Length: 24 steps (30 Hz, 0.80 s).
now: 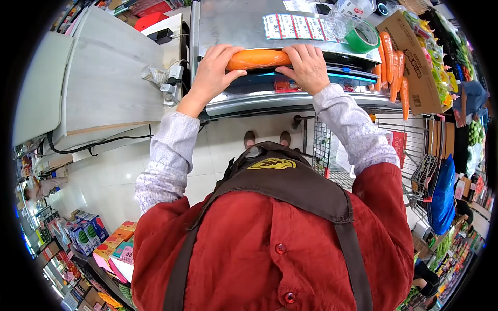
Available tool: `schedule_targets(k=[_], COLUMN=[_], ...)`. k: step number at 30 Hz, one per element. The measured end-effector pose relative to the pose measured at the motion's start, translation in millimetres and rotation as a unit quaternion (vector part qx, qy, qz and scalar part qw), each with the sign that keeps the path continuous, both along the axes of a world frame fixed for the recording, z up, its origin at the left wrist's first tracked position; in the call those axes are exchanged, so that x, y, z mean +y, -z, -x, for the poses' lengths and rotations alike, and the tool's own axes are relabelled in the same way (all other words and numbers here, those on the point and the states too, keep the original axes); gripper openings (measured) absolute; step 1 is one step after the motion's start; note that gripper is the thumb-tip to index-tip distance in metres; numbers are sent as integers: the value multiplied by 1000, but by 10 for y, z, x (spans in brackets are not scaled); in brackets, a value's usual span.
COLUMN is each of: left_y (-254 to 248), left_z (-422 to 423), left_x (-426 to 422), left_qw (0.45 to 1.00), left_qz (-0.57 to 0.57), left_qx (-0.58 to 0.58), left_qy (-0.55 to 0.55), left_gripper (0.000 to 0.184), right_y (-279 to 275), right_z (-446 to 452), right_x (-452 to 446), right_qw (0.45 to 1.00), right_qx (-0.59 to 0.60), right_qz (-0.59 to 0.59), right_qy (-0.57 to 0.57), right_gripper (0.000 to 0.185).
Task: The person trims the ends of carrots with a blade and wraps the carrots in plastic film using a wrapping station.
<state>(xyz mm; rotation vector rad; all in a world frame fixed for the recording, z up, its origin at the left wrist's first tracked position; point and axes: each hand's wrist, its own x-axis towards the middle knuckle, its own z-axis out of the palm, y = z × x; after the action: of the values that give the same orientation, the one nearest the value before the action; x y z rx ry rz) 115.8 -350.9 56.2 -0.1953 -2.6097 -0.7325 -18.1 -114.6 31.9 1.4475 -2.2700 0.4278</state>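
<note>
An orange carrot package [258, 59] in clear film lies crosswise between my hands above the metal counter. My left hand [213, 71] grips its left end, with the thumb on the near side. Its right end is in my right hand [307, 66], fingers over the top and thumb below. Beneath it is a dark flat device with a blue front edge [337, 79]. Several wrapped carrots [394, 67] lie at the counter's right side. Behind the device are a green tape roll [362, 37] and a strip of price labels [300, 27].
A cardboard box [412, 62] stands at the right, beside the wrapped carrots. A metal shopping cart [404, 137] is below the counter's right edge. To the left are a grey cabinet [114, 67] and power plugs [168, 89]. A clear plastic bottle [350, 13] is at the back.
</note>
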Motion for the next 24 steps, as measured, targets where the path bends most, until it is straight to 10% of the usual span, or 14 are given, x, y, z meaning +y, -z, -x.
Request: schedule_targets(k=[14, 24], left_y=[-482, -1606], left_z=[184, -621], left_x=[-193, 329], left_qw=[986, 911], left_qz=[-78, -295], left_qx=[-130, -279], left_qy=[73, 67], left_gripper=[47, 34], right_y=[-385, -1785], right_z=[226, -471], right_x=[8, 565], right_qw=[991, 944], right_qx=[-79, -303], right_qz=[-36, -77], right_qy=[-104, -110], right_gripper=[36, 60])
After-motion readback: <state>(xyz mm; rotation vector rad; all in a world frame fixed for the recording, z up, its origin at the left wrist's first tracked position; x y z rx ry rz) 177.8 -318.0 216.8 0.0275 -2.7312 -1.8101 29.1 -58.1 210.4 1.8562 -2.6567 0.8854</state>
